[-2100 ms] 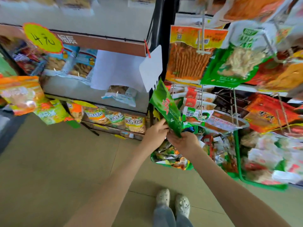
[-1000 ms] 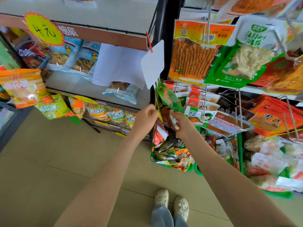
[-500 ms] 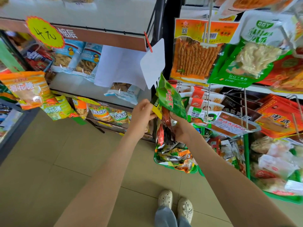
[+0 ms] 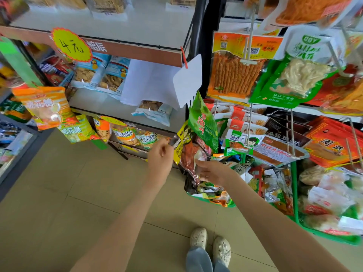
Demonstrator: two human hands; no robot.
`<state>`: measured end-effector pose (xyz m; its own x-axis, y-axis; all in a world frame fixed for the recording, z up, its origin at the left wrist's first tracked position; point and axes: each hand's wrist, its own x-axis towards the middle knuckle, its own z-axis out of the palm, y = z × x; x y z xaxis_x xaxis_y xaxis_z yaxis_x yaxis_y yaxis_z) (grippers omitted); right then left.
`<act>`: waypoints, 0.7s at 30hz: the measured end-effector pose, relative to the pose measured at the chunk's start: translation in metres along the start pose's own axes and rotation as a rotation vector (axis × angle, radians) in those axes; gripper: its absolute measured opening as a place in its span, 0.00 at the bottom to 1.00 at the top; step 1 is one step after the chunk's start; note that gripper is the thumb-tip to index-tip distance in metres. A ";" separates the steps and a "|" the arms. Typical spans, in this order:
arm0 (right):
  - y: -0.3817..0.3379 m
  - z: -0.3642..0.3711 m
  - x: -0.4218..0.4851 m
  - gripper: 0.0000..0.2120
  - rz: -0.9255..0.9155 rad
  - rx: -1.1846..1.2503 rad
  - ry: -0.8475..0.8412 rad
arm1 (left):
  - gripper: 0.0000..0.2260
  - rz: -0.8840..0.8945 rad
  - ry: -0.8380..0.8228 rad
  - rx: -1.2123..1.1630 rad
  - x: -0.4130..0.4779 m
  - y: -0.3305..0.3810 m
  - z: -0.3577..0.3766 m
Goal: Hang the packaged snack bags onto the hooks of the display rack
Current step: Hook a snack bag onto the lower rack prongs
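1. The display rack (image 4: pixel 251 22) fills the right side. Its wire hooks (image 4: pixel 288 130) carry flat packets, and a green basket (image 4: pixel 294 189) of loose snacks sits below.
2. A green snack bag (image 4: pixel 204 122) sits tilted at the rack's left edge. A yellow-and-black packet (image 4: pixel 181 143) and a dark red packet (image 4: pixel 189 163) are bunched just under it. I cannot tell whether it is on a hook.
3. These glossy film bags look light, soft and slippery, and are probably best pinched at the flat top seal.
4. The right hand (image 4: pixel 214 171), fingers relaxed and spread, touches the dark red packet.
5. The left hand (image 4: pixel 160 156) has curled fingers at the yellow-and-black packet's corner, but I cannot tell whether it pinches.
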<state>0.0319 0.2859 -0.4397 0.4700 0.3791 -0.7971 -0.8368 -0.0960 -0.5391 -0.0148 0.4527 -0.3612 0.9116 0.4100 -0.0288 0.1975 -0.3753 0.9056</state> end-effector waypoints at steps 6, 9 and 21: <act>-0.001 0.004 -0.009 0.35 -0.058 -0.506 0.259 | 0.11 0.113 -0.137 0.124 -0.011 -0.012 -0.018; -0.009 0.015 -0.021 0.40 -0.332 -0.615 0.400 | 0.11 0.137 -0.212 0.161 -0.015 -0.009 -0.024; -0.039 0.026 -0.045 0.05 -1.001 -1.084 0.422 | 0.16 0.111 -0.454 0.223 -0.015 0.003 -0.036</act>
<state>0.0366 0.2966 -0.3757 0.8975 0.4326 0.0859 0.3739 -0.6430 -0.6684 -0.0405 0.4750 -0.3428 0.9863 -0.0261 -0.1630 0.1173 -0.5841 0.8032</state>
